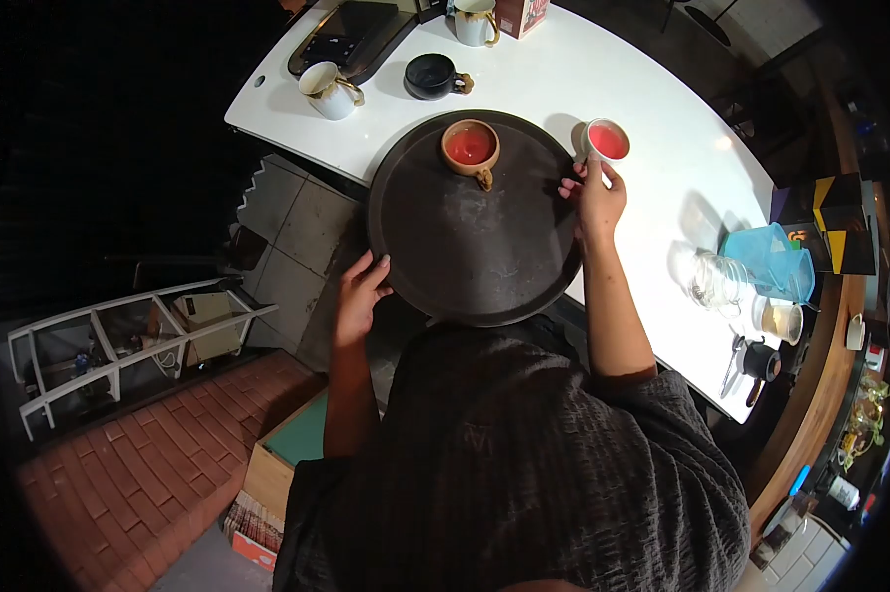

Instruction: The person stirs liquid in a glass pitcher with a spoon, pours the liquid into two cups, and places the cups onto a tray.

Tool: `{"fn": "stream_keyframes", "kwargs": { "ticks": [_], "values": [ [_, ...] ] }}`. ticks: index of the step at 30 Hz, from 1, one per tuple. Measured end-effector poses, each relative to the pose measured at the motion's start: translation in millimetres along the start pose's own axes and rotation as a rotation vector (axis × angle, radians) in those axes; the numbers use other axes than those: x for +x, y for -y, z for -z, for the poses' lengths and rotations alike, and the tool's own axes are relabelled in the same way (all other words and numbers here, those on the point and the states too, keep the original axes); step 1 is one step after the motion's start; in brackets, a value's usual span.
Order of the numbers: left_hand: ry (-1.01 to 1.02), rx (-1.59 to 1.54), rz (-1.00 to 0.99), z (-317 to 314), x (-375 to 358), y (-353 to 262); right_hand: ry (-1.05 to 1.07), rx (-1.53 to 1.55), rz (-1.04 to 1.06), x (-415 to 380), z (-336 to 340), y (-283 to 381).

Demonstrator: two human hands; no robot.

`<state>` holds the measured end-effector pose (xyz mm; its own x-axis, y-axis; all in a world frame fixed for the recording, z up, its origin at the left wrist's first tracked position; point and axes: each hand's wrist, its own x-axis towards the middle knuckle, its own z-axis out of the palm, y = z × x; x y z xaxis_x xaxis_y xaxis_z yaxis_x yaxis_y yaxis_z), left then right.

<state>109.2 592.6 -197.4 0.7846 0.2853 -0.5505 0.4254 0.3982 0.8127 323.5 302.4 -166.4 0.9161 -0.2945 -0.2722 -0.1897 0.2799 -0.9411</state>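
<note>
While its handle hides behind fingers, right hand (595, 197) grips white cup (606, 140).

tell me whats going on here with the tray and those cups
A person stands at a white counter with a round dark tray half on its edge. The left hand grips the tray's rim, on the side that hangs off the counter. The right hand holds a white cup of red drink just beyond the tray's far right edge. A brown cup of the same red drink already sits on the tray. A black cup and two white mugs stand farther back on the counter.
</note>
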Motion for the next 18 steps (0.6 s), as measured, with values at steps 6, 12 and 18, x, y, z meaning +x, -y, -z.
{"fn": "stream_keyframes", "kwargs": {
  "ticks": [6, 12, 18],
  "values": [
    [-0.061, -0.009, -0.042, 2.0, 4.1, 6.3, 0.074, 0.062, -0.244, 14.8, 1.8, 2.5],
    [-0.065, -0.024, -0.031, -0.7, 0.6, 2.7, 0.148, 0.091, -0.244, 37.4, 13.9, -9.6],
    [0.03, 0.054, -0.013, 0.6, 1.8, -5.0, 0.187, -0.013, -0.165, 29.5, 27.3, 8.3]
  ]
}}
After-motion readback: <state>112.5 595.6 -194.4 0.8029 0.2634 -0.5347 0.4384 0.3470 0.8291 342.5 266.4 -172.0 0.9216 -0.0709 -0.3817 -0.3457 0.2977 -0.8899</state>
